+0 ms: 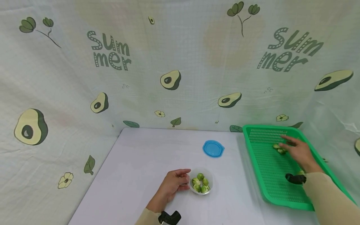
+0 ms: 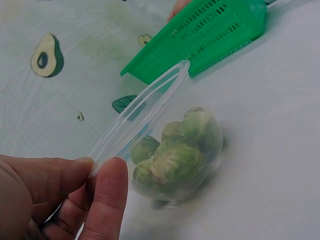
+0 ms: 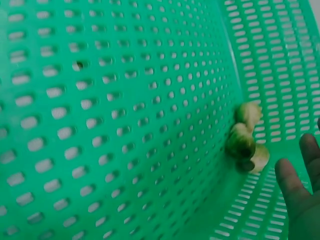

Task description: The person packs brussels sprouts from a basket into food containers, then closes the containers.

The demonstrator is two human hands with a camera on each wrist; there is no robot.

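Observation:
A clear round plastic bowl (image 1: 210,184) holding several Brussels sprouts (image 2: 175,157) stands on the table. My left hand (image 1: 175,183) pinches its rim between thumb and finger, plain in the left wrist view. Over at the right, my right hand (image 1: 301,153) reaches into a green plastic basket (image 1: 262,184), fingers spread and holding nothing. Just beyond those fingertips, a small group of Brussels sprouts (image 3: 242,140) lies in the basket. Another sprout (image 1: 301,172) shows partly behind the right wrist.
A blue lid (image 1: 213,148) lies on the white table (image 1: 146,153) behind the bowl. The basket's raised walls surround the right hand. A patterned cloth (image 1: 197,62) hangs along the back and sides.

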